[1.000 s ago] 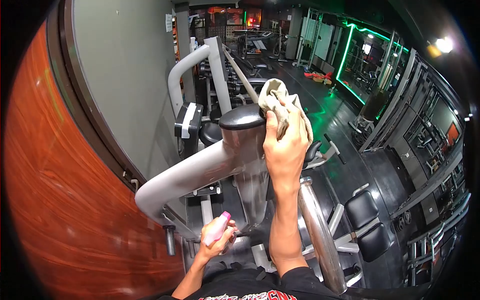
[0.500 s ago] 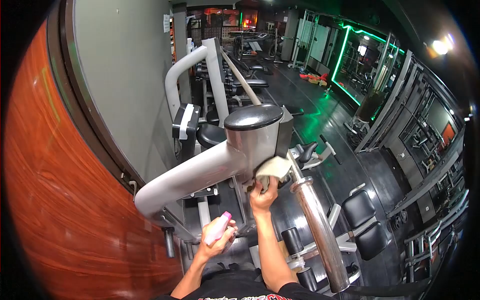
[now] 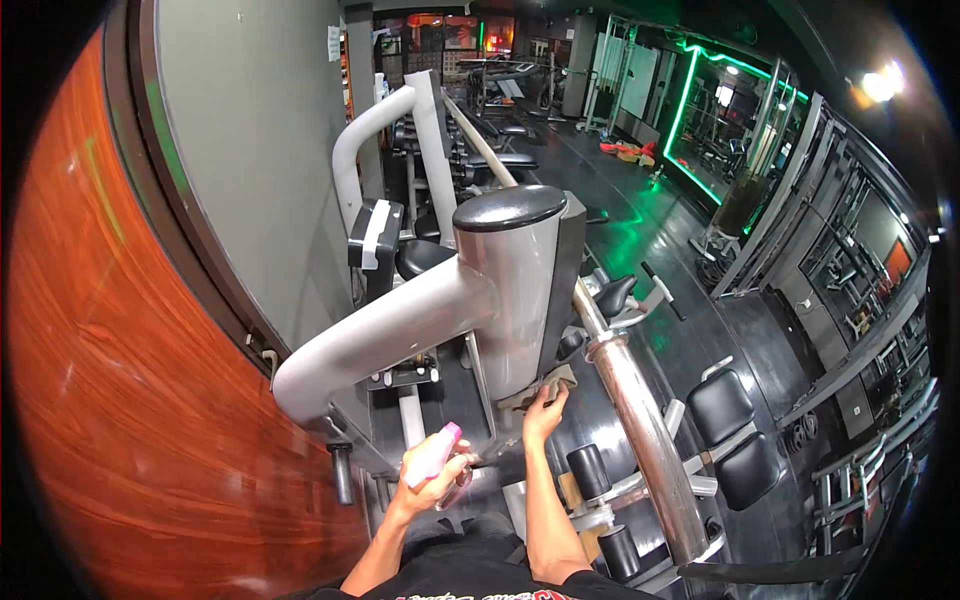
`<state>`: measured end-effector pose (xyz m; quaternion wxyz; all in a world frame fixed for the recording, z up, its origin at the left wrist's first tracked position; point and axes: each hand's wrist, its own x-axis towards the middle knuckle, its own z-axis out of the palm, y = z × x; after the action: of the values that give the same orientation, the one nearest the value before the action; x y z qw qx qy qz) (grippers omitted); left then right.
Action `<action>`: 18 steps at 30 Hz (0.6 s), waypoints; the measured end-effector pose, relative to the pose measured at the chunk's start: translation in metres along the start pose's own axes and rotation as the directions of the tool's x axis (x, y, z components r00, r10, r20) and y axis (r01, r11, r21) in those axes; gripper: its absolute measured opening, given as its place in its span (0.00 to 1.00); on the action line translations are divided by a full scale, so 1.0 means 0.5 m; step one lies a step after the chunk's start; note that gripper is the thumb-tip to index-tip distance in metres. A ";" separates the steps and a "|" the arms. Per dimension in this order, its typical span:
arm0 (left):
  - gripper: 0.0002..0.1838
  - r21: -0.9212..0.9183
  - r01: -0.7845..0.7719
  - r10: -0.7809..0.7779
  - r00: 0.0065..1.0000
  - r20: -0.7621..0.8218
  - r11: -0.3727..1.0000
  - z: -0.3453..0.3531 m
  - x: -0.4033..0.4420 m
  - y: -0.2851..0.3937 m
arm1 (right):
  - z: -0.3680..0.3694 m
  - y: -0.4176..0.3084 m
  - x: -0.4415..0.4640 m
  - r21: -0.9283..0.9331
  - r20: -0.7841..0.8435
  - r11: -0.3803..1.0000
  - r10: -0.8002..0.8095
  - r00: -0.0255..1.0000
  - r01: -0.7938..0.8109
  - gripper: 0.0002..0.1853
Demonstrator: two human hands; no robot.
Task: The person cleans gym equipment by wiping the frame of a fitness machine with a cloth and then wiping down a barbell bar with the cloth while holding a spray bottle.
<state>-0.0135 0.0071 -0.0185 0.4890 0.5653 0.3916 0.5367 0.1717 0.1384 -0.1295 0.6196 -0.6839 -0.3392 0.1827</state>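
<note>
At the grey post's [image 3: 515,310] lower end, we are holding a cloth [image 3: 562,378] in our right hand [image 3: 543,415], lower than half a second ago. It is bunching just beyond the gripping fingertips, partly hiding behind them. This side of the post, our left hand [image 3: 430,490] is clasping a pink bottle [image 3: 436,453], whose lower part we are barely making out.

crumpled cloth [image 3: 560,378] by gray post [image 3: 512,320]; tilted pink bottle [image 3: 434,458]
</note>
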 end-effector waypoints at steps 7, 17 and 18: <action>0.11 -0.025 0.004 -0.005 0.999 -0.044 1.000 0.011 0.005 0.010 | -0.013 -0.084 -0.016 0.211 -0.085 0.944 -0.240 0.967 0.253 0.18; 0.11 -0.032 0.003 -0.005 0.997 -0.083 0.999 0.031 0.004 -0.004 | -0.026 -0.434 0.061 0.195 -0.093 0.608 -0.770 0.631 0.770 0.19; 0.11 -0.029 0.002 -0.004 0.997 -0.082 1.000 0.032 0.006 -0.004 | -0.014 -0.469 0.079 0.189 -0.042 0.597 -0.788 0.614 0.780 0.19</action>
<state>0.0028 0.0083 -0.0190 0.4812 0.5350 0.4046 0.5643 0.1486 0.1611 0.1060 0.6904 -0.3994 -0.6001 -0.0609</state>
